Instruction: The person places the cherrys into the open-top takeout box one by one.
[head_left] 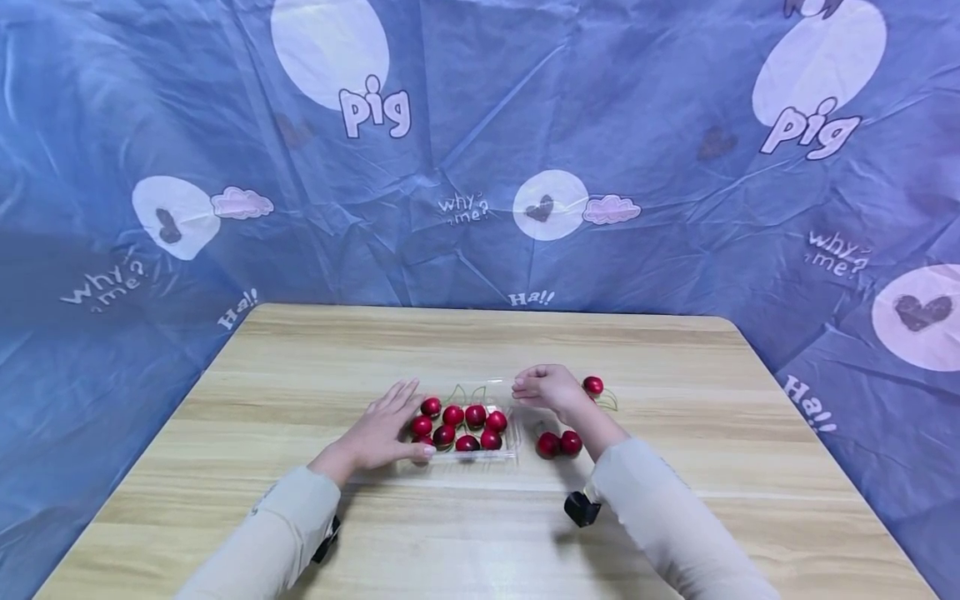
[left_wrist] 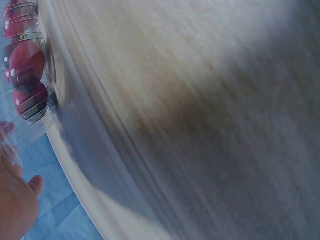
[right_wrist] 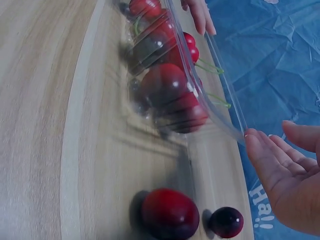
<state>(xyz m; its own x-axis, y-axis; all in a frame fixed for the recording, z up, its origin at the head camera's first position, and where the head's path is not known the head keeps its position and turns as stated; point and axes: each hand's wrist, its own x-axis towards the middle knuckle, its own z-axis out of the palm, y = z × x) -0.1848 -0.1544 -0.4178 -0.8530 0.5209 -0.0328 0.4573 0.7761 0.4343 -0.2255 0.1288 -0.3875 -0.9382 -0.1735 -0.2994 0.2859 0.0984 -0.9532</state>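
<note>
A clear plastic box [head_left: 480, 456] on the table holds several red cherries [head_left: 476, 416], some with green stems. My left hand [head_left: 385, 427] rests at the box's left side, fingers extended along it and thumb over the front rim. In the left wrist view this hand [left_wrist: 17, 200] shows only in part beside the box wall. My right hand [head_left: 551, 390] is at the far right corner. In the right wrist view its fingertips [right_wrist: 250, 135] are right at the rim, with the thumb held apart.
A pair of loose cherries [head_left: 558, 444] lies on the wooden table [head_left: 450, 533] right of the box. Another loose cherry [head_left: 592, 385] with a green stem lies behind my right wrist. A blue printed cloth [head_left: 465, 150] hangs beyond the table's far edge.
</note>
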